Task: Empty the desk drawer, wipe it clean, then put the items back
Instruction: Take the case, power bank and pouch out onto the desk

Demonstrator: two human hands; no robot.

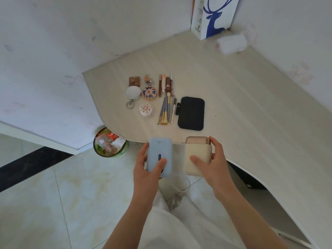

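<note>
My left hand [143, 168] grips a light blue power bank [160, 150] at the desk's front edge, thumb across its face. My right hand [212, 159] holds a beige case with a pink-gold device [197, 153] inside, just beside the blue one. On the pale wooden desk [251, 105] lie a black pouch [191, 113], several makeup brushes [166, 110], pencils and tubes [167, 85], a round mirror [133, 93], two round compacts [149, 93] and small eyeshadow palettes [134, 81]. The drawer is not in view.
A green waste bin [109, 145] full of wrappers stands on the tiled floor left of the desk. A white bag with a blue deer [213, 17] and a tissue pack [231, 44] sit at the desk's far corner. A thin cable [180, 184] hangs under my hands.
</note>
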